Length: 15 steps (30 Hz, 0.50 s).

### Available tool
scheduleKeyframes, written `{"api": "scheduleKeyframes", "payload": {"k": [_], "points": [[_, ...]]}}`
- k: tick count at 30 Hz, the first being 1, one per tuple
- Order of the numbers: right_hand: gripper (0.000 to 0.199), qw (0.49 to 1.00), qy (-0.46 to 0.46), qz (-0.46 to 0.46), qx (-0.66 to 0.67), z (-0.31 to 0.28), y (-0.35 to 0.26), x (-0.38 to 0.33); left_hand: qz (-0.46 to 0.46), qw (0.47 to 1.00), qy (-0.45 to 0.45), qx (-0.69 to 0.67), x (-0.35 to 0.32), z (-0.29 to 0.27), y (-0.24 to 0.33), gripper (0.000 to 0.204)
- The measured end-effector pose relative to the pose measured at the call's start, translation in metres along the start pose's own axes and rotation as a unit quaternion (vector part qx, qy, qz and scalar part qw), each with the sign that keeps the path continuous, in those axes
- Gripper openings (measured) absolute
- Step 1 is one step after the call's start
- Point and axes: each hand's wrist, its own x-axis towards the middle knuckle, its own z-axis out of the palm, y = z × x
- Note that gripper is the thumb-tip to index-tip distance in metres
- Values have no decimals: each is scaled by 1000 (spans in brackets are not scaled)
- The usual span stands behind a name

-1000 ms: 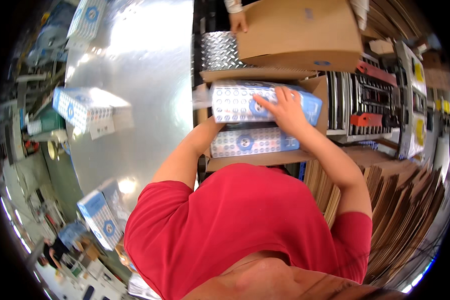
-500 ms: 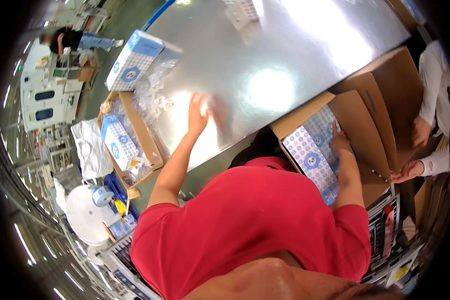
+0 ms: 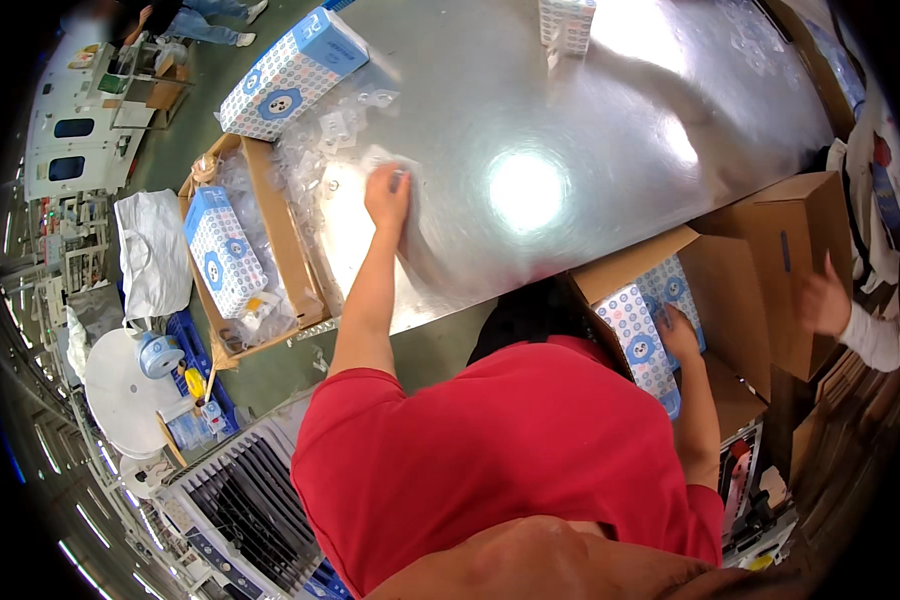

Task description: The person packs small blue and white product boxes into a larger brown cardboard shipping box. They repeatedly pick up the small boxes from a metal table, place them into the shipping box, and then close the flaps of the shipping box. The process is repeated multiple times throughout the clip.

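Observation:
My left hand (image 3: 388, 197) rests low over the metal table (image 3: 450, 110), its fingers curled together; what they hold, if anything, I cannot make out. Crumpled clear plastic bags (image 3: 335, 125) lie just to its left. Inside an open cardboard carton (image 3: 630, 265) at my right side, my right hand (image 3: 679, 334) has its bent fingers at the gap between two patterned boxes. The nearer blue-and-white box (image 3: 638, 340) lies under the fingertips, and the other patterned box (image 3: 675, 288) is beyond it. Part of the grip is hidden between them.
A shallow carton (image 3: 270, 230) at the left holds a patterned box (image 3: 220, 250) and clear plastic. Another patterned box (image 3: 295, 75) stands at the far left table corner. A co-worker's hand (image 3: 825, 298) is beside a second carton (image 3: 770, 240) at the right.
My right hand has drawn back from the farther box to the gap between the boxes. The left hand stays over the table, its fingers now curled. The co-worker's second carton has shifted and its shape changed.

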Motion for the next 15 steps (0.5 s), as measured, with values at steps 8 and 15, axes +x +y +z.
{"api": "scheduleKeyframes", "payload": {"k": [8,15], "points": [[29,990,139,-1,-3,-55,-49,-1,-276,799,184,-501,50,-34,-31,6],[24,915,218,-218,261,-84,-226,17,-188,702,-271,-631,36,-65,91,10]]}}
